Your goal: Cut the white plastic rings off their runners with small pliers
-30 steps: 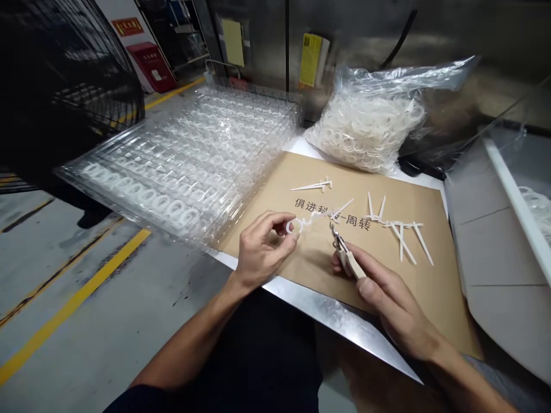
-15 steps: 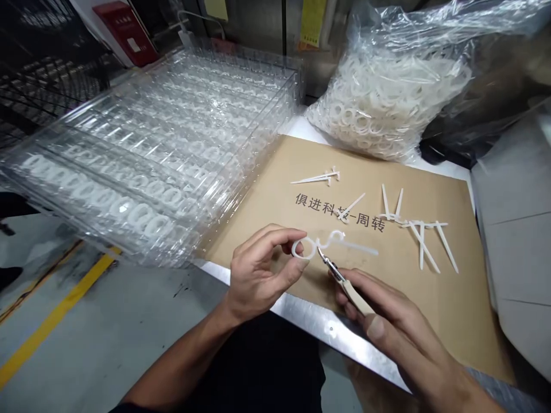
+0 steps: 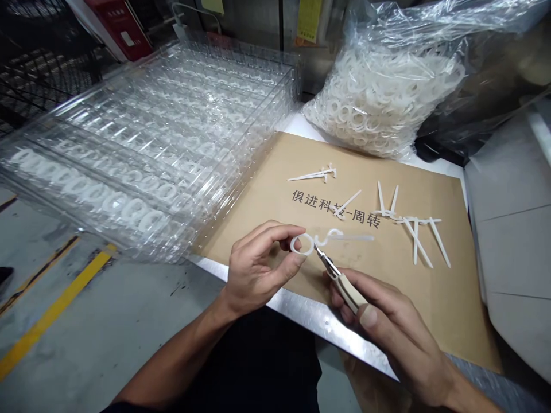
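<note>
Since half a second ago, the thin white runner (image 3: 353, 237) has come away from the ring (image 3: 311, 239): a small gap now shows between them, where earlier they were joined. Around the work, a clear tray (image 3: 215, 189) of white rings fills the left side, a plastic bag (image 3: 374, 103) packed with more rings stands behind, and a grey panel (image 3: 516, 246) closes off the right. Loose white offcuts (image 3: 415, 241) lie on the cardboard sheet (image 3: 275, 195) beyond the hands, well apart from the ring.

Above the sheet's near part, the left hand (image 3: 258, 272) pinches the ring between thumb and fingertips. The right hand (image 3: 396, 321) is wrapped around cream-handled nippers (image 3: 349, 291), whose tip is at the ring's right side; whether the blades are fully together cannot be told.

Black print on the sheet reads "俱进科技-周转", one character partly covered by an offcut. Lettering on the yellow tag (image 3: 309, 22) and red box (image 3: 116, 26) is too small to read.
</note>
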Motion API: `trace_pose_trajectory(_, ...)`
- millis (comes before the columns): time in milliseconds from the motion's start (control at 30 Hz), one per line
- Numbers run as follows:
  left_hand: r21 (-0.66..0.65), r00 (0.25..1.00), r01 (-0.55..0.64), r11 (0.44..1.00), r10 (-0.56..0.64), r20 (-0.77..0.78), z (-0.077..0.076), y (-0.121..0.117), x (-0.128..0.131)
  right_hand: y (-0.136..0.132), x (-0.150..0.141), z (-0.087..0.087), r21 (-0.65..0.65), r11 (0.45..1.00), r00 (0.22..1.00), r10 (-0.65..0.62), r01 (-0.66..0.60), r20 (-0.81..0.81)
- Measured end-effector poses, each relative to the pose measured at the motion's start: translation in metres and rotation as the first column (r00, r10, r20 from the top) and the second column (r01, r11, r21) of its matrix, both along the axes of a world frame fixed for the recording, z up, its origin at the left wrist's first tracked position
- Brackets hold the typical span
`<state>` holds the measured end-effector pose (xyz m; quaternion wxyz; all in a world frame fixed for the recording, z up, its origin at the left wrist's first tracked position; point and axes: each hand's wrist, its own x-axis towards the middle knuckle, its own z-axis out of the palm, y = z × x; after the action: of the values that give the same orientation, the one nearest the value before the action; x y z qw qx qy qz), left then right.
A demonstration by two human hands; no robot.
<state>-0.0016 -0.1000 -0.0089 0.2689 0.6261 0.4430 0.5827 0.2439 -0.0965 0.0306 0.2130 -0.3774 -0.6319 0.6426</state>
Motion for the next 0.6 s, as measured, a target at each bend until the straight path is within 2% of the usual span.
trace_pose_trajectory(167,0.032,0.999,-0.020,0.999,0.021,-0.041,0.0039,0.0018,0.0014,-0.0011,-0.0009,0.0010,-0.036,0.999,1.000,0.017,-0.018,-0.022)
trace_pose_trajectory(600,0.054,0.995,-0.024,0.998,0.029,-0.093,0.0043,0.0028,0.0008,0.0004,-0.0024,-0.0013,-0.031,0.999,0.999,0.019,-0.020,-0.031)
